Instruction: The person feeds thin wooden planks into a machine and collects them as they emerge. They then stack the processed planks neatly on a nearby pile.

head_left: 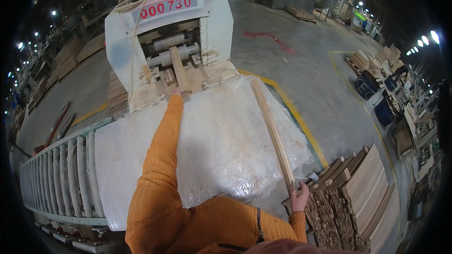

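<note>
My left arm stretches forward to the white machine (219, 23). At its mouth my left hand (177, 91) is closed at the near end of a short-looking wooden strip (178, 68); the fingers show only in part. The far end of that strip lies at the ribbed metal rollers (170, 42) inside the opening. Low on the right, my right hand (299, 198) grips the near end of a long, pale wooden strip (273, 134). This strip lies slanted along the right side of the plastic-covered table (221, 131), its far end pointing toward the machine.
A roller conveyor (61, 174) adjoins the table on the left. Stacked wooden strips (336, 211) stand close to my right hand, with wider boards (369, 183) beside them. Yellow floor lines (301, 122) run past the table's right side. Dark blue bins (367, 83) stand farther right.
</note>
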A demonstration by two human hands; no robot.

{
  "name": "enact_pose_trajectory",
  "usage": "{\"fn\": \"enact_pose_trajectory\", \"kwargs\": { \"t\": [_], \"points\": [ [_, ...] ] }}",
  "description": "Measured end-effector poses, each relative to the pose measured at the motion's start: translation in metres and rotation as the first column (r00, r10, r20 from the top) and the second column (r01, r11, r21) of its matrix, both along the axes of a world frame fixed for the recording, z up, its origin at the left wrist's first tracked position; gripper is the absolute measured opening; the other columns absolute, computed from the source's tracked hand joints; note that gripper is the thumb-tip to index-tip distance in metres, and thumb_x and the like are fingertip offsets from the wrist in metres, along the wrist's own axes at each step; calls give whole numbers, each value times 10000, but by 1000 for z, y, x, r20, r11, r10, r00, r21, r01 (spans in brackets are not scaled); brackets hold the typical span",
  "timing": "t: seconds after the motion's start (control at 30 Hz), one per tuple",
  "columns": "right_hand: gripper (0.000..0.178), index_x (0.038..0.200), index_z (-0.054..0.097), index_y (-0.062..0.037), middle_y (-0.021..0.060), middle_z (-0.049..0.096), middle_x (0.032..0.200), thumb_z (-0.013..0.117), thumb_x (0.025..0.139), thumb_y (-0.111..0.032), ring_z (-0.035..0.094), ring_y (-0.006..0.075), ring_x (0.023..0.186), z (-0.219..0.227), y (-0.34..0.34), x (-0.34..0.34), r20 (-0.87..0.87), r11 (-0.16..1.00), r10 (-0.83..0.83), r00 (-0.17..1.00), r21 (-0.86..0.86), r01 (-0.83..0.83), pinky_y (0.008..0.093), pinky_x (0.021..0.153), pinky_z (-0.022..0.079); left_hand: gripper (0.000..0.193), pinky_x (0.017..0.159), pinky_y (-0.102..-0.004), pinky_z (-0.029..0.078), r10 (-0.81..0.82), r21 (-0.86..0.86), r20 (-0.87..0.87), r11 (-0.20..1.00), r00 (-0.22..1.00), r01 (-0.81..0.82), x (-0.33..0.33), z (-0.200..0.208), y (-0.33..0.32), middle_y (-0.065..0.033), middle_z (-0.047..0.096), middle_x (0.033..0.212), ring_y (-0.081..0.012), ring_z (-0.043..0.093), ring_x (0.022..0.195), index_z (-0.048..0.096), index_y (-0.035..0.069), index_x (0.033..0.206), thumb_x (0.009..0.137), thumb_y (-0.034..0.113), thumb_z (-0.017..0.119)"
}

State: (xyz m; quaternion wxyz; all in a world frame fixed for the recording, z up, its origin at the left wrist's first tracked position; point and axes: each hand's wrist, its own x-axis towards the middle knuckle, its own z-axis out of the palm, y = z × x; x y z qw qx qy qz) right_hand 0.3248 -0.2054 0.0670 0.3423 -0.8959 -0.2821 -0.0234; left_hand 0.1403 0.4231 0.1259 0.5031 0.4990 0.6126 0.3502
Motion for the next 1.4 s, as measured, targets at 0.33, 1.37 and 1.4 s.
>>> {"fn": "enact_pose_trajectory", "kwargs": {
  "t": [0.33, 1.37, 1.4],
  "points": [
    [365, 1125, 591, 0, 170, 632, 1003, 664, 799, -147, 637, 286, 887, 4, 23, -37, -391, 993, 113, 914, 64, -95, 370, 767, 502, 636, 738, -505, 494, -126, 79, -274, 985, 953, 153, 19, -1, 14, -238, 617, 1017, -378, 607, 929, 467, 26, 1242, 872, 542, 511],
    [320, 1143, 592, 1, 39, 640, 875, 557, 952, -253, 597, 124, 808, -17, 101, -44, -638, 762, 643, 423, 482, -433, 262, 722, 501, 631, 756, -414, 510, -141, 52, 228, 990, 963, 133, 0, -83, -282, -166, 590, 1047, -275, 576, 934, 406, 64, 1254, 835, 459, 664],
    [342, 1157, 580, -5, 36, 632, 873, 537, 962, -283, 597, 131, 804, -18, 114, -43, -724, 782, 609, 324, 478, -400, 273, 715, 510, 619, 739, -400, 509, -177, 114, 255, 982, 951, 152, 2, -89, -306, -141, 587, 1031, -258, 565, 912, 414, 59, 1237, 828, 438, 680]
  ]
}}
